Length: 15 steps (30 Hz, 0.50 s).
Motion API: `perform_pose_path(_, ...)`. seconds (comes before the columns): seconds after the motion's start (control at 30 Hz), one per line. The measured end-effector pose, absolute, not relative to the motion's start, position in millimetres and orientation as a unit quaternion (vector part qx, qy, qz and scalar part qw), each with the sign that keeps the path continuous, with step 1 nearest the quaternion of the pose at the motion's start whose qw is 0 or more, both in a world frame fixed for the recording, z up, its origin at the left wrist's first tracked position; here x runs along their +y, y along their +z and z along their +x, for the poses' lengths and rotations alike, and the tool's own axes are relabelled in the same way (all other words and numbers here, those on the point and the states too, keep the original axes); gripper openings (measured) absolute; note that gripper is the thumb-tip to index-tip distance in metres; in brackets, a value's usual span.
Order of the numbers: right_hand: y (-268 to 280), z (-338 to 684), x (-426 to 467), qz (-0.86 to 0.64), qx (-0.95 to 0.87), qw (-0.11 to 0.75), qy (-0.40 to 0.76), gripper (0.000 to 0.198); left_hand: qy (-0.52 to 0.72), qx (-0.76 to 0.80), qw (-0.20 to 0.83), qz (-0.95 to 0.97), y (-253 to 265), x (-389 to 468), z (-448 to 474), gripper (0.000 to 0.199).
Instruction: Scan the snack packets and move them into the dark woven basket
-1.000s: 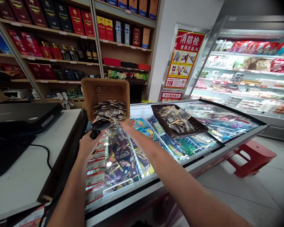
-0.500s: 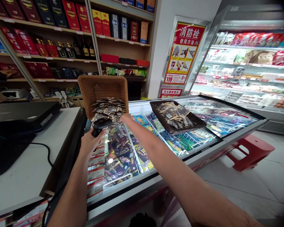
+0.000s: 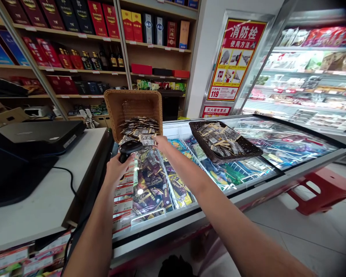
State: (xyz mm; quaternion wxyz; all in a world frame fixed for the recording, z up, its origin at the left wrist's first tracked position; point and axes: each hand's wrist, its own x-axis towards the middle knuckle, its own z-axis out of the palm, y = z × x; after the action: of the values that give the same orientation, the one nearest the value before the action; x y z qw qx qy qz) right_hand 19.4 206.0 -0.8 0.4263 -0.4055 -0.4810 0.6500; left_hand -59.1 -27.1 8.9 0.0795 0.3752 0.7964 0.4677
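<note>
My left hand (image 3: pixel 117 168) is closed round the handle of a black barcode scanner (image 3: pixel 130 146), whose head points toward the tan wicker basket (image 3: pixel 109 111). In my right hand (image 3: pixel 160 142) a small flat packet (image 3: pixel 147 140) is pinched at its edge, just in front of the scanner head. The tan basket lies tipped on its side, with a heap of similar small packets (image 3: pixel 138 126) at its opening. Farther right, a dark brown woven basket (image 3: pixel 219 157) holds more small packets (image 3: pixel 219 138). Both baskets rest on the freezer's glass top.
A glass-topped chest freezer (image 3: pixel 190 215) with bagged goods inside stands before me. The white counter (image 3: pixel 43 192) at left carries a black device (image 3: pixel 46 134) and a cable. A red stool (image 3: pixel 323 188) stands at right. Shelves of boxes line the back wall.
My right hand has drawn back slightly from the heap with a packet, now raised beside the scanner head. The view has shifted a little, moving the scene rightward.
</note>
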Motion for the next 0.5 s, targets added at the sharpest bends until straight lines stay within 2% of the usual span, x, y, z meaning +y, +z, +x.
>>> perform_pose_path(0.07, 1.1, 39.1, 204.8, -0.425, -0.483, 0.420, 0.640, 0.010, 0.468, 0.795, 0.087, 0.376, 9.7, -27.3, -60.0, 0.046)
perform_pose_path(0.13, 0.2, 65.8, 202.0, -0.425, -0.503, 0.433, 0.615, 0.008, 0.467, 0.790, 0.101, 0.384, 10.4, -27.6, -60.2, 0.048)
perform_pose_path(0.33, -14.8, 132.6, 186.7, -0.378, -0.523, 0.523, 0.557, 0.025, 0.469, 0.721, 0.212, 0.465, 17.1, -29.7, -44.6, 0.052)
perform_pose_path(0.5, -24.5, 145.7, 185.7, -0.405, -0.489, 0.549, 0.544, 0.026, 0.428, 0.683, 0.296, 0.512, 21.1, -30.1, -30.5, 0.052)
